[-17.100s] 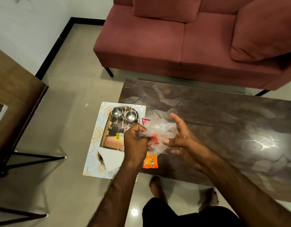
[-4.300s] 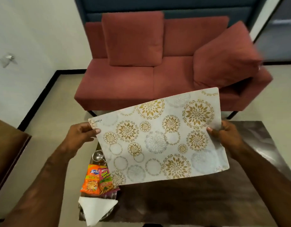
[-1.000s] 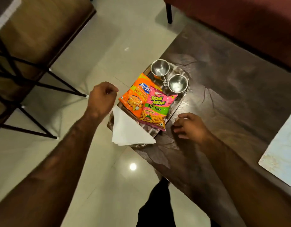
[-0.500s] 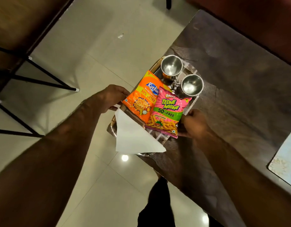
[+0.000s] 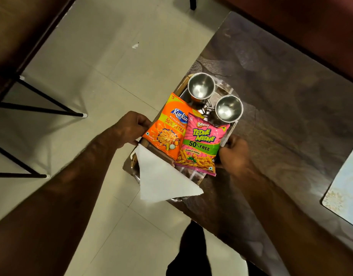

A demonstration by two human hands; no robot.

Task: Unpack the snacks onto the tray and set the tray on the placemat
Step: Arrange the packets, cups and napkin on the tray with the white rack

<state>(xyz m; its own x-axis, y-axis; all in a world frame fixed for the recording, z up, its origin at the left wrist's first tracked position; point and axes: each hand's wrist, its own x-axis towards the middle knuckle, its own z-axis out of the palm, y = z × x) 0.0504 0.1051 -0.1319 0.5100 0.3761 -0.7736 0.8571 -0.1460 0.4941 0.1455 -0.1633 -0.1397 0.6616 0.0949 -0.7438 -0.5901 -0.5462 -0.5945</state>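
Dim warm indoor light, glare in steel cups (image 5: 200,89), soft floor shadows, wide-angle bending at edges

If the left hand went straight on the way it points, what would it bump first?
Probably the orange Kurkure packet on the tray, lying right beside the left hand.

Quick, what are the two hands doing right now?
Left hand: grips the tray at its left edge.
Right hand: grips the tray at its right edge.
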